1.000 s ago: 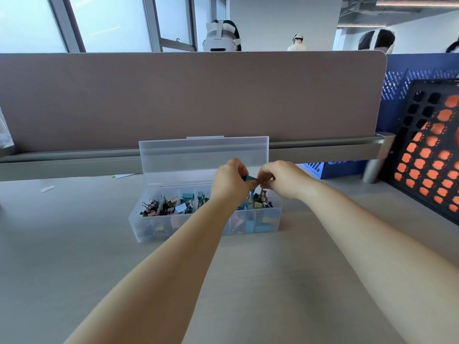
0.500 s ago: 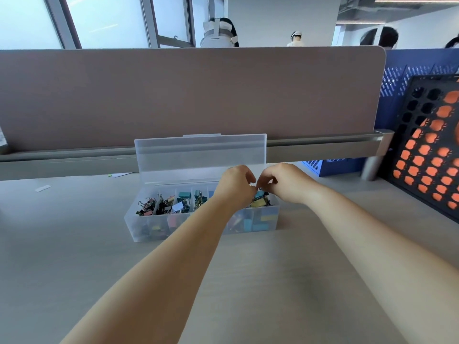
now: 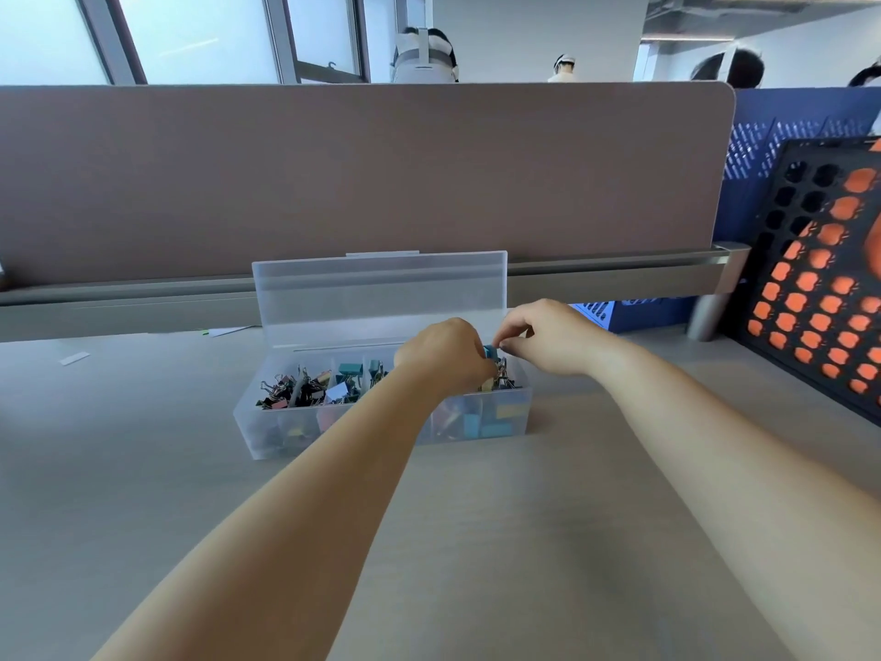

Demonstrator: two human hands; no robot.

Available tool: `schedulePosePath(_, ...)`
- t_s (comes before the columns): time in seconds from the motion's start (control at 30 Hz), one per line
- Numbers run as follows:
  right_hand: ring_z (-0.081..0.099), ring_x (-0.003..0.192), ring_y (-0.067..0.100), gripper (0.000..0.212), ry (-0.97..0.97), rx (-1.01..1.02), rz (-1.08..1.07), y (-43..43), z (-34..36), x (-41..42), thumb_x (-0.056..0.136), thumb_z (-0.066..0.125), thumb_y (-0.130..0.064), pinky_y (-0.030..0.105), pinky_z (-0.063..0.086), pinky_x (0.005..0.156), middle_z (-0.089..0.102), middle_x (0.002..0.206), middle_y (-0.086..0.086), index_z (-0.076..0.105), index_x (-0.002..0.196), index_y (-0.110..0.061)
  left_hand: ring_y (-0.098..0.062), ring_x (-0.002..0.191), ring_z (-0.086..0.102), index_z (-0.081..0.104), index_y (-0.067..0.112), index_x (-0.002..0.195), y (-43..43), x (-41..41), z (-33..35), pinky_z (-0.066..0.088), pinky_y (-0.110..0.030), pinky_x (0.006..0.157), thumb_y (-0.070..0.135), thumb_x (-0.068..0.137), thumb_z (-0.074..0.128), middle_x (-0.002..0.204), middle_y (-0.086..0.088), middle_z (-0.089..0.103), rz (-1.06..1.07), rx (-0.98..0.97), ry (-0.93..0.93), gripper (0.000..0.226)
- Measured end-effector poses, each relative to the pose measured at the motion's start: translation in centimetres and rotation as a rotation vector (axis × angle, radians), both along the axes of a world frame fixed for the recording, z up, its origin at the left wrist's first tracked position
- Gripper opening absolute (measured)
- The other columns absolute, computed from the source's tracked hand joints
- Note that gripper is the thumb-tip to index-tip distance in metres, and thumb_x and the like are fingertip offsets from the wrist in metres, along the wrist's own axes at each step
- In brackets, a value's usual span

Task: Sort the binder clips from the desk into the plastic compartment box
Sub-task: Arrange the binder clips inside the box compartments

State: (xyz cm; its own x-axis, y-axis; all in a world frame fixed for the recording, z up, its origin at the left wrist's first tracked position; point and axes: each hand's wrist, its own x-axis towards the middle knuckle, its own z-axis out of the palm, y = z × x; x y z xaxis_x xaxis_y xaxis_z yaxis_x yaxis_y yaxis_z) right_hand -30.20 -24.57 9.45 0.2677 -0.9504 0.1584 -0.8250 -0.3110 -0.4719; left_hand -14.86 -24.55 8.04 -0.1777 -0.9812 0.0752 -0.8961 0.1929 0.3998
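**Both hands over right end of clip box, blue clip pinched between them**

Office desk (image 3: pixel 143 469), pale wood-grain top, fills the lower frame; brown partition panel (image 3: pixel 357 174) runs across the middle, windows upper left. Black perforated crate (image 3: pixel 820 279) with orange showing through its holes at the right edge, blue perforated bin (image 3: pixel 639 314) behind it.

Clear plastic compartment box (image 3: pixel 267 436) sits mid-frame on the desk, lid (image 3: pixel 376 293) hinged up and standing against the partition rail. Compartments hold mixed binder clips (image 3: pixel 310 391): dark and multicolour ones at the left end, teal ones nearer centre, more blue and yellow visible through the front wall at the right.

Left hand (image 3: pixel 443 355) curled tight over the right-hand compartments, fingers closed on a small blue binder clip (image 3: pixel 490 351), just above the box's contents. Right hand (image 3: pixel 553 338) right beside it, thumb and forefinger narrowed to a pinch at the same clip; whether they actually touch it, can't tell, too small and partly hidden. Both forearms stretch in from the bottom of the frame.

Scraps of white paper (image 3: pixel 74 358) on the desk at far left, well apart from the box.
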Motion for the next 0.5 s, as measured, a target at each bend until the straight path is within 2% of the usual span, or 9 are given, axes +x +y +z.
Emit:
schedulePosePath(0.1,0.052,0.072,-0.002,0.016,-0.005,0.009,0.008,0.07,0.17,-0.27,0.093,0.057,-0.016,0.013,0.037,0.059,0.066,0.097,-0.007,0.071,0.095,-0.022,-0.018,0.069,0.055,0.071,0.021,0.082,-0.13,0.37,-0.20,0.037,-0.023,0.054,0.042,0.083,0.066,0.074,0.002,0.063,-0.010,-0.003,0.043,0.022)
schedulePosePath(0.23,0.051,0.070,0.001,0.016,0.100,0.020,-0.001,0.08,0.24,-0.15,0.091,0.058,-0.017,0.017,0.035,0.057,0.063,0.096,-0.011,0.068,0.089,-0.028,-0.020,0.077,0.057,0.069,0.022,0.082,0.00,0.16,-0.50,0.040,-0.026,0.062,0.055,0.081,0.064,0.081,0.002,0.064,0.015,0.012,0.011,0.033)
schedulePosePath(0.37,0.043,0.095,0.011,0.024,0.234,-0.029,-0.042,-0.25,-0.22,0.21,0.090,0.057,-0.014,0.028,0.041,0.081,0.054,0.109,-0.010,0.067,0.108,-0.028,-0.021,0.076,0.056,0.070,0.020,0.088,0.02,-0.48,-0.38,0.039,-0.027,0.063,0.058,0.076,0.067,0.082,0.002,0.063,0.051,0.045,0.004,0.039)
schedulePosePath(0.5,0.052,0.104,0.018,0.034,0.269,-0.013,-0.038,-0.40,-0.53,0.48,0.089,0.053,-0.010,0.035,0.047,0.087,0.062,0.117,-0.007,0.066,0.110,-0.034,-0.021,0.073,0.053,0.070,0.021,0.083,0.12,-0.18,-0.51,0.038,-0.027,0.060,0.052,0.077,0.068,0.075,0.003,0.057,-0.001,0.062,0.033,0.031)
